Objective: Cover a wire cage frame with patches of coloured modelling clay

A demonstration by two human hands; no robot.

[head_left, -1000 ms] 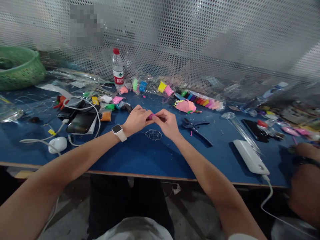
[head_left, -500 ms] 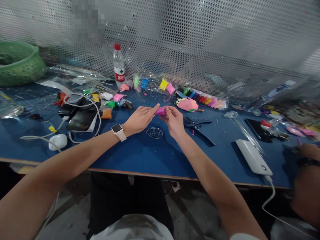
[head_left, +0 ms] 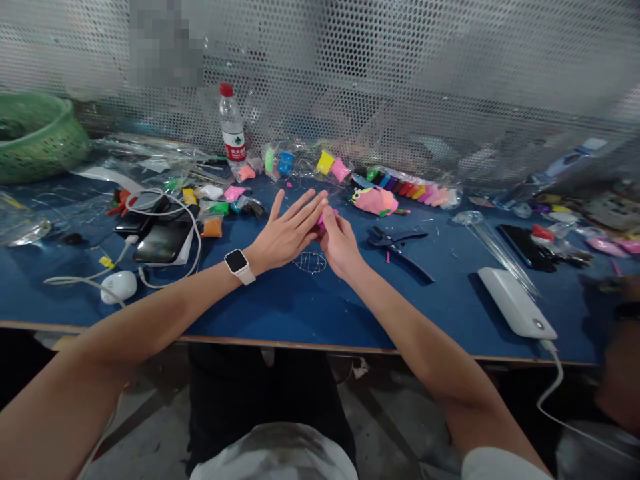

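Note:
A small lump of magenta modelling clay is pinched in my right hand, mostly covered by the fingers. My left hand lies flat with its fingers stretched out and the thumb apart, its fingertips meeting the right fingers beside the clay. Just below both hands a leaf-shaped wire frame rests on the blue table. To the right of it lie dark-handled pliers with their handles spread. Behind those sits a pink clay fish with a yellow face and green bits.
A water bottle stands before the perforated metal screen. Clay packets line the back. At left are black phones, a white cable and a green basket. A white power bank lies right, near another person's arm.
My left fingers have spread and swung upward, with the thumb now apart. My right fingers have closed further over the clay, so less of it shows. The view has shifted slightly.

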